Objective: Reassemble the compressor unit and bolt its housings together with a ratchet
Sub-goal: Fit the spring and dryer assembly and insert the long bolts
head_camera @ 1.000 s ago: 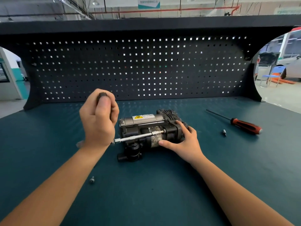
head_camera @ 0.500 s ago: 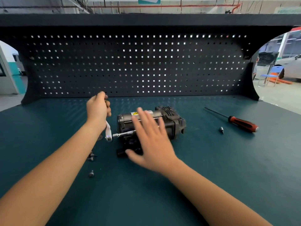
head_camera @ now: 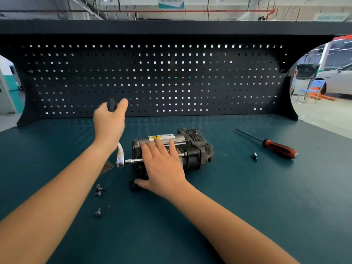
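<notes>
Teal worktop (head_camera: 247, 206) below pegboard (head_camera: 171, 77) | compressor unit (head_camera: 192, 149) at centre | left hand (head_camera: 109, 121) grips ratchet (head_camera: 120, 161) handle, extension entering unit's left end | right hand (head_camera: 163, 166) flat, fingers straight, on unit | advice: press down firmly, swing squarely.

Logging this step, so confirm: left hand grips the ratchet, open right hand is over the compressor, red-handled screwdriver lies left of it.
One error: in the head view the red-handled screwdriver lies right of the compressor, not left. The left hand does grip the ratchet; the open right hand is over it.
</notes>
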Demonstrator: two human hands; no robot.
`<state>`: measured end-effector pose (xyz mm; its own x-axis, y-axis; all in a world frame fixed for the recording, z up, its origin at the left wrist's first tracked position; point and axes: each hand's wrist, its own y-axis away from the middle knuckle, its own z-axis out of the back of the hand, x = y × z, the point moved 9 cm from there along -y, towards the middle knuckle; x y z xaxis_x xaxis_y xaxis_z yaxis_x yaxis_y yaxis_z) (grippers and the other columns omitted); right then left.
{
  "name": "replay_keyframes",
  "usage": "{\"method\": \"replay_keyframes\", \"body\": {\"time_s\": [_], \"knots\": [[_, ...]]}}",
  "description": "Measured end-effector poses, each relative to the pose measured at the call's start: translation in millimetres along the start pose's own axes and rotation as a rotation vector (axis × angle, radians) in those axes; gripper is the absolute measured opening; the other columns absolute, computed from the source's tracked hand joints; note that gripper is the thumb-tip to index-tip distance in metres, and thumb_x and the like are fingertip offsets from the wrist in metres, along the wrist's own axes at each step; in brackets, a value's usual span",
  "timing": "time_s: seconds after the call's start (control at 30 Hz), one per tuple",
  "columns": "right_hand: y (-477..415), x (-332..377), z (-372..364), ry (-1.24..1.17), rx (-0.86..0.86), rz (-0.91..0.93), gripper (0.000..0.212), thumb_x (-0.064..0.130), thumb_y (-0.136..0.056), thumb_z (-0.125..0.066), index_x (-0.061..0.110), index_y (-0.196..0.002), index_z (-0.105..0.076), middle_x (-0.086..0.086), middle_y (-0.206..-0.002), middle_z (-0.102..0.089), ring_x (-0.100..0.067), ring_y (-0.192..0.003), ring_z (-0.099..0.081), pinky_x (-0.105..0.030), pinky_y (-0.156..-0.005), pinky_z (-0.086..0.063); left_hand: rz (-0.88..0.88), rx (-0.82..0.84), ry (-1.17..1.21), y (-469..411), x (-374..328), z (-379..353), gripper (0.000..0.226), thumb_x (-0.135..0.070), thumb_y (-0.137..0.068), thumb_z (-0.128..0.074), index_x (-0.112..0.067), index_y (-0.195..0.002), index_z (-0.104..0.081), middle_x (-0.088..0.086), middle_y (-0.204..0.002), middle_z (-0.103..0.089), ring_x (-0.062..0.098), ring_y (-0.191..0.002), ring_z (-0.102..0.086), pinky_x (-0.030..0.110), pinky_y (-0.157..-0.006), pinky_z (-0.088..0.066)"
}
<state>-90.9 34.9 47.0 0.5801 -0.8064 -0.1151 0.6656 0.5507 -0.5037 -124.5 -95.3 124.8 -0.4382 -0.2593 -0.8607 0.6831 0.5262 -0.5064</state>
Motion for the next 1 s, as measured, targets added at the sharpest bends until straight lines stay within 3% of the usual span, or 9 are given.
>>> {"method": "replay_keyframes", "body": {"time_s": [0.23, 0.37, 0.5, 0.57, 0.63, 0.77, 0.87, 0.93, 1.0], "knots": [[-6.2, -0.1, -0.6, -0.037, -0.044, 0.003, 0.088, 0.056, -0.076, -0.066, 0.003, -0.136, -0.032, -0.013, -0.143, -0.039, -0.027, -0.132, -0.037, -0.042, -0.115, -0.007, -0.39, 0.058, 0.212, 59.7, -69.1, 12.7, 0.028, -0.028, -0.085, -0.051, -0.024, -0.061, -0.036, -0.014, -0.043, -0.037, 0.003, -0.038, -0.031, 0.016, -0.038, -0.028], [-4.8, -3.4, 4.1, -0.056, -0.068, -0.001, 0.081, 0.059, -0.075, -0.065, 0.005, -0.13, -0.039, -0.01, -0.136, -0.047, -0.023, -0.127, -0.044, -0.036, -0.114, -0.004, -0.64, 0.228, 0.238, 104.9, -89.8, 12.5, 0.029, -0.016, -0.086, -0.04, -0.037, -0.067, -0.045, -0.018, -0.047, -0.043, 0.003, -0.038, -0.035, 0.014, -0.04, -0.029], [-8.8, -5.6, 4.5, -0.08, -0.064, -0.002, 0.071, 0.062, -0.071, -0.067, 0.01, -0.115, -0.046, -0.005, -0.119, -0.056, -0.023, -0.113, -0.05, -0.034, -0.1, -0.028, -0.708, 0.342, 0.183, 115.3, -84.7, 20.4, 0.031, -0.018, -0.089, -0.035, -0.042, -0.077, -0.049, -0.019, -0.055, -0.049, 0.006, -0.042, -0.044, 0.018, -0.044, -0.035], [-9.1, -5.2, 4.5, -0.086, -0.076, -0.002, 0.068, 0.062, -0.071, -0.067, 0.011, -0.112, -0.046, -0.004, -0.115, -0.055, -0.024, -0.109, -0.049, -0.033, -0.091, -0.033, -0.563, 0.248, 0.181, 102.6, -73.2, 27.7, 0.025, -0.026, -0.088, -0.037, -0.04, -0.073, -0.05, -0.014, -0.053, -0.049, 0.009, -0.043, -0.047, 0.018, -0.044, -0.039], [-8.4, -4.6, 3.9, -0.072, -0.102, 0.008, 0.068, 0.061, -0.071, -0.067, 0.011, -0.113, -0.045, -0.004, -0.116, -0.052, -0.023, -0.109, -0.047, -0.031, -0.09, -0.032, -0.278, 0.18, 0.25, 82.3, -50.1, 31.1, 0.019, -0.036, -0.086, -0.042, -0.037, -0.07, -0.053, -0.011, -0.051, -0.047, 0.009, -0.041, -0.044, 0.016, -0.042, -0.037], [-0.3, -2.6, 4.9, -0.099, -0.061, 0.093, 0.083, 0.063, -0.071, -0.067, 0.012, -0.13, -0.039, -0.005, -0.136, -0.043, -0.023, -0.127, -0.037, -0.033, -0.105, -0.019, 0.28, 0.105, 0.333, 44.9, 10.9, 26.5, 0.022, -0.03, -0.094, -0.046, -0.023, -0.073, -0.047, -0.008, -0.049, -0.042, 0.005, -0.034, -0.033, 0.012, -0.036, -0.028], [10.0, -29.9, 29.1, -0.342, -0.053, 0.096, 0.091, 0.062, -0.071, -0.067, 0.015, -0.142, -0.036, -0.004, -0.152, -0.03, -0.018, -0.14, -0.024, -0.044, -0.114, -0.006, 0.49, 0.086, 0.288, 44.3, 53.4, 22.0, 0.02, -0.02, -0.093, -0.051, -0.022, -0.074, -0.047, -0.005, -0.052, -0.05, 0.002, -0.034, -0.044, 0.01, -0.037, -0.035], [20.5, -78.9, 53.9, -0.512, -0.246, -0.091, 0.077, 0.054, -0.076, -0.068, 0.013, -0.137, -0.045, -0.003, -0.147, -0.039, -0.017, -0.137, -0.031, -0.04, -0.112, -0.016, 0.563, 0.131, 0.268, 52.3, 71.3, 17.8, 0.017, -0.018, -0.093, -0.053, -0.021, -0.076, -0.049, -0.008, -0.047, -0.058, 0.002, -0.038, -0.054, 0.017, -0.045, -0.044], [39.6, -135.7, 58.2, -0.697, -0.411, -0.411, 0.063, 0.045, -0.083, -0.064, 0.012, -0.134, -0.048, 0.0, -0.141, -0.046, -0.013, -0.131, -0.037, -0.022, -0.103, -0.023, 0.605, 0.174, 0.211, 59.0, 81.8, 16.9, 0.015, -0.019, -0.092, -0.054, -0.021, -0.078, -0.05, -0.008, -0.05, -0.063, 0.004, -0.047, -0.061, 0.027, -0.055, -0.044]]}}
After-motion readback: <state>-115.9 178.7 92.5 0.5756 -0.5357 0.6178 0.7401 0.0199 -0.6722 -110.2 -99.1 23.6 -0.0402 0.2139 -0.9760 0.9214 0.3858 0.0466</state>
